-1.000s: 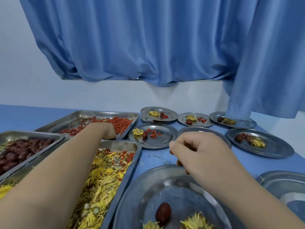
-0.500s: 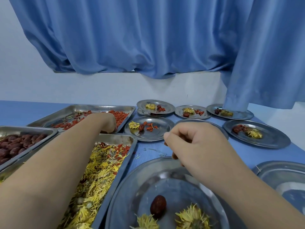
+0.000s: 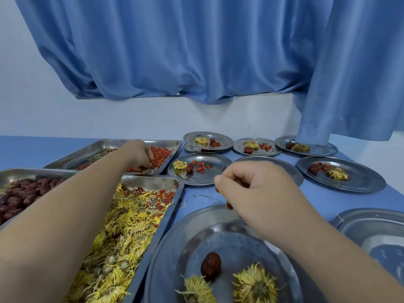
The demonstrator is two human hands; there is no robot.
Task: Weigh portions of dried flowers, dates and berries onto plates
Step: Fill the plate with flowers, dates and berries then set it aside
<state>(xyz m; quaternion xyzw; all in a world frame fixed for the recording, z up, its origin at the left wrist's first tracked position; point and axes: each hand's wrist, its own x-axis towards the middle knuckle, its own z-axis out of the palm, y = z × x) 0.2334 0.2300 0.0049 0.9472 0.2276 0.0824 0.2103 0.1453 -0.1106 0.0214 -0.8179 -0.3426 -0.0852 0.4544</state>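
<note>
Head: left hand [image 3: 137,155] pinches berries [image 3: 161,154]; right hand [image 3: 258,193] curled.

Left hand [image 3: 137,153] is digging into the red berries [image 3: 162,154] in the far tray [image 3: 168,142], fingers [image 3: 149,159] curling round a bunch. Right hand [image 3: 258,193] is hovering over the near plate [image 3: 218,237], fingers curled, can't tell what's inside. That plate is holding one date [image 3: 211,263] and two dried flowers [image 3: 254,286].

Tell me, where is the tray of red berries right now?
In the head view, the berry tray sits back left on the table, behind the flower tray and beside a small filled plate; the left hand grabs berries from it.
</note>
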